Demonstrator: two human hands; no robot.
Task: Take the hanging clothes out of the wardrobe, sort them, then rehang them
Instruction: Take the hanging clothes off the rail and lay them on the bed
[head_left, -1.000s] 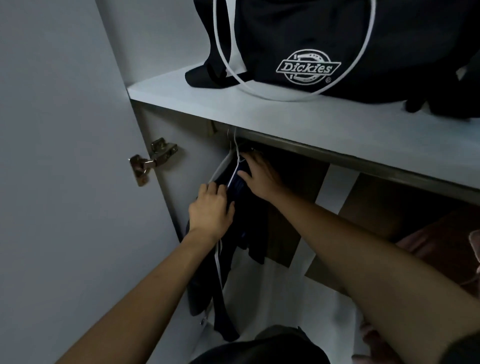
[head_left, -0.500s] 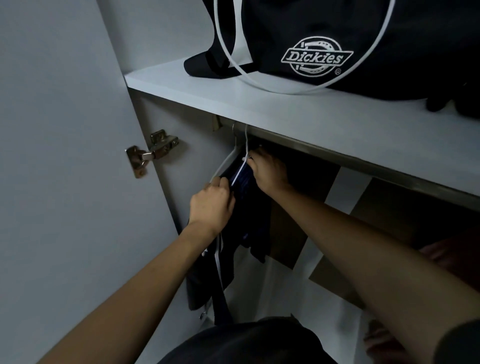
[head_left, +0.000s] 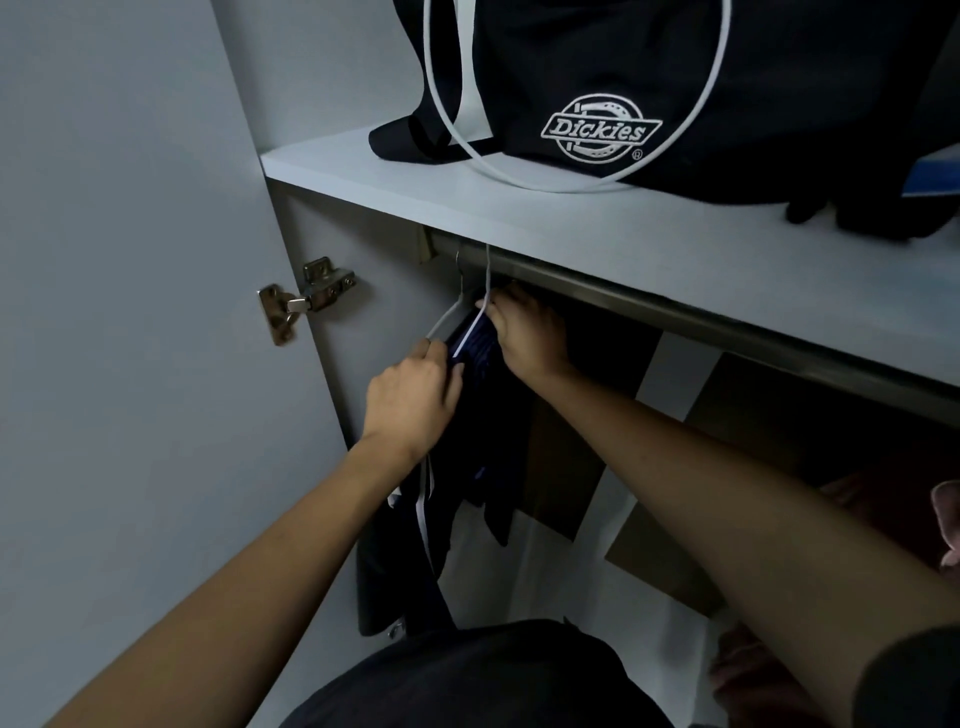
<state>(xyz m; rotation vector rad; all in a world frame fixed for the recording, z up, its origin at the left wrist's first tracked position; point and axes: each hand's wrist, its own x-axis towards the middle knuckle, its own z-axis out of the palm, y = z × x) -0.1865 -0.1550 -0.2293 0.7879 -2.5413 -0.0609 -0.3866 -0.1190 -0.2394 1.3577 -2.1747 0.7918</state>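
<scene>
Both hands up under the shelf (head_left: 597, 244) edge, tight against the wardrobe's left wall. Left hand (head_left: 413, 400) curled round a white hanger (head_left: 448, 318); right hand (head_left: 527, 332) pinching the next hanger (head_left: 485, 296). Dark clothes (head_left: 470, 467) hanging from the rail (head_left: 675, 306). Black bag (head_left: 675, 78) on the shelf above.

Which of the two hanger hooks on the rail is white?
The right hook, beside the right hand, is thin and white; the left hook is grey metal.

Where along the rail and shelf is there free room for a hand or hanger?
The rail runs bare right of the right hand. The shelf is bare left of the black bag. Crowded at the rail's left end: both hangers, dark clothes, left hand.
</scene>
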